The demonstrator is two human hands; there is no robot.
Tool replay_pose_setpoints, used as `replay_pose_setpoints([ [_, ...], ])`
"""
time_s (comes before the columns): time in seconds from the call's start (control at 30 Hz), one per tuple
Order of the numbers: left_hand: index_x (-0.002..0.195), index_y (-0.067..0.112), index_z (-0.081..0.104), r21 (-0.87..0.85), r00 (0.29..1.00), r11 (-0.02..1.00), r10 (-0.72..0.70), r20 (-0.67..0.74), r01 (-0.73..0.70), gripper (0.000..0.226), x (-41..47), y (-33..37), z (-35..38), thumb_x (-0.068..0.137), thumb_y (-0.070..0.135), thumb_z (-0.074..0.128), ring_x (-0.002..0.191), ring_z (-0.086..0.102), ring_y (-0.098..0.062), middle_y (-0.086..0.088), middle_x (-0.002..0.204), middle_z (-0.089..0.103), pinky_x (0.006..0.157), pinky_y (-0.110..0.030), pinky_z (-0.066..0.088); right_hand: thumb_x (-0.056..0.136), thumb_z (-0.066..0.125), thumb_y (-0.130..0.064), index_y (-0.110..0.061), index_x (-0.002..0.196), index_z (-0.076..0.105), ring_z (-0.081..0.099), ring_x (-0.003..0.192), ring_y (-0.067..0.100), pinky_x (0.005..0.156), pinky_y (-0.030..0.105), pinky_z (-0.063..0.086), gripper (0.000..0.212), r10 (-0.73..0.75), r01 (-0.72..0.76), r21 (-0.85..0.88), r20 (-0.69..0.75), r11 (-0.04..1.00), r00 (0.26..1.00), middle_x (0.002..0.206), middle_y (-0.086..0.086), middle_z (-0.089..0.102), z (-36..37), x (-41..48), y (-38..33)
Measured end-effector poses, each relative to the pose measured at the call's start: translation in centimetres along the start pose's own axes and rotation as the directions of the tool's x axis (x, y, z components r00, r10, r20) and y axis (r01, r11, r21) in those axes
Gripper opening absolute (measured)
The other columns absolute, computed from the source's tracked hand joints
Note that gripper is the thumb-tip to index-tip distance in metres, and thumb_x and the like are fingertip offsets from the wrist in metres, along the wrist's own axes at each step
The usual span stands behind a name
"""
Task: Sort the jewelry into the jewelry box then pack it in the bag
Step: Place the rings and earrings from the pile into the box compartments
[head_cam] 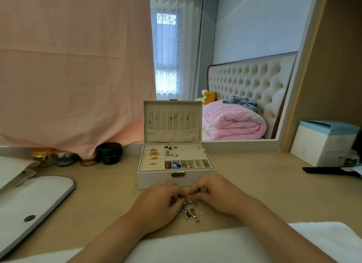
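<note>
Bare desk (pixel 254 186) lies open on 2 sides of the box (pixel 156 179), widest to the right, where only a carton (pixel 323 143) and a black bar (pixel 329 170) sit well back near the edge. To the left, a flat white bag (pixel 35 200) takes the near corner, and jars (pixel 64 160) crowd the back under a hanging pink cloth (pixel 68 66). The raised lid (pixel 172 134) walls off the box from behind (from above it is open). In front, the left hand (pixel 162 202) and right hand (pixel 213 192) fill the narrow gap, fingers curled at the pile (pixel 191 210).
</note>
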State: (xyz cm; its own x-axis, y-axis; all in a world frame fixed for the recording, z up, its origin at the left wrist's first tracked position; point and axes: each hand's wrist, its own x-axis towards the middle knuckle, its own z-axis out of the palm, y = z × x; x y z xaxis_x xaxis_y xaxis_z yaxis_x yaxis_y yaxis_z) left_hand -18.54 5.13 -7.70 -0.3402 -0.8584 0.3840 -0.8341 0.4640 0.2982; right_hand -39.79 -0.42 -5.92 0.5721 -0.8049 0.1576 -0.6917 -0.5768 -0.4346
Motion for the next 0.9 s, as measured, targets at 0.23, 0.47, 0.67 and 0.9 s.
replay_pose_setpoints([
  [0.23,0.118,0.039,0.064,0.003,0.998,0.999,-0.049,-0.042,0.049,0.026,0.1,-0.1,0.2,0.096,0.048,0.055,0.101,0.05,0.003,0.022,0.107,0.062,0.083,-0.021,0.046,0.086,0.076,-0.03,-0.032,0.088,0.078,0.06,0.08,-0.005,0.079,0.022,0.049,0.003,0.01,-0.006,0.057,-0.058,0.998,0.998,0.083,-0.02,0.068,0.6,0.3,-0.4],
  [0.47,0.12,0.044,0.061,-0.112,0.986,0.993,-0.062,-0.157,0.045,0.031,0.0,-0.1,0.1,0.089,0.051,0.065,0.096,0.057,0.008,0.027,0.102,0.064,0.079,-0.019,0.051,0.089,0.075,-0.016,-0.025,0.077,0.075,0.052,0.048,-0.001,0.053,0.016,0.042,0.015,0.128,-0.049,0.489,-0.129,0.871,0.983,0.057,-0.013,0.065,0.7,0.4,-2.1],
  [0.67,0.101,0.036,0.074,-0.258,0.947,0.966,-0.075,-0.313,-0.009,0.017,0.0,0.1,0.0,0.084,0.039,0.074,0.084,0.065,-0.001,0.024,0.087,0.07,0.071,-0.022,0.054,0.092,0.072,-0.015,-0.017,0.08,0.076,0.046,0.041,0.007,0.045,0.016,0.036,0.013,0.169,-0.075,0.663,-0.078,0.745,0.983,0.046,-0.008,0.058,0.5,0.1,-3.1],
  [0.9,0.102,0.035,0.071,-0.306,0.959,0.952,-0.103,-0.265,0.018,0.018,-0.1,0.0,0.0,0.084,0.039,0.074,0.084,0.064,-0.001,0.022,0.087,0.069,0.07,-0.02,0.054,0.091,0.072,-0.017,-0.015,0.083,0.078,0.047,0.047,0.01,0.05,0.019,0.038,0.01,0.167,-0.105,0.648,-0.035,0.754,0.985,0.053,-0.007,0.062,0.2,-0.2,-2.9],
])
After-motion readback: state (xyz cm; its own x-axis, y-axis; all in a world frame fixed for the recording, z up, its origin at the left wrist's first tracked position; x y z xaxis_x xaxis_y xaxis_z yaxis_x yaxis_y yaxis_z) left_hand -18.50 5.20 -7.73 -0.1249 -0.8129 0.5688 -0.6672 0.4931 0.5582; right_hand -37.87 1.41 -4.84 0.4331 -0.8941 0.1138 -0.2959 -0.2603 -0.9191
